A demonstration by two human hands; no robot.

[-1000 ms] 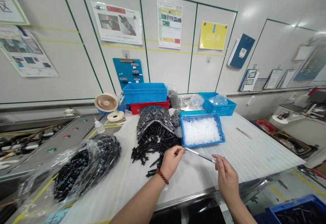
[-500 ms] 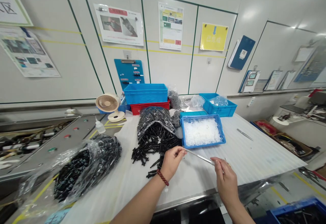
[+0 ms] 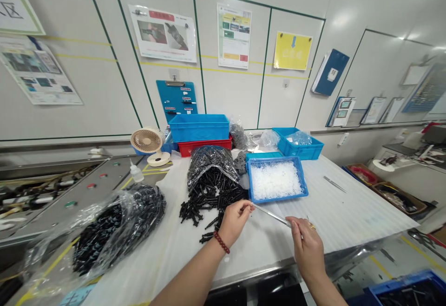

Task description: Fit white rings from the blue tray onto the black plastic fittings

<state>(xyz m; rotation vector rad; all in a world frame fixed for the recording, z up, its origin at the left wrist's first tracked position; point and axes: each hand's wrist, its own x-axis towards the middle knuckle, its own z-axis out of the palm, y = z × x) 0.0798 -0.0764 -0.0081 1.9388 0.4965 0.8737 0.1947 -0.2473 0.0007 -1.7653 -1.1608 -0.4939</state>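
Note:
My right hand [image 3: 308, 245] is closed round one end of a slim silver rod [image 3: 272, 214], which slants up and left above the white table cover. At the rod's far tip, my left hand [image 3: 235, 221] pinches with thumb and fingertips; what lies between them is too small to make out. Just beyond the rod, a tilted blue tray [image 3: 280, 199] holds many small white translucent pieces [image 3: 276, 179]. Left of it, slender black plastic parts [image 3: 191, 211] spill from a clear bag [image 3: 212, 157], some lying close by my left hand.
Tweezers [image 3: 334, 184] lie at the right of the table. A second bag of black parts [image 3: 120, 227] sits at left, near a small fan [image 3: 147, 140] and a dropper bottle [image 3: 136, 173]. Blue bins [image 3: 199, 128] and a red bin [image 3: 205, 146] stand at the back.
My right hand has shifted slightly left and down, turning over the rod so that a ring on a finger shows. My left hand keeps its pinch at the tip.

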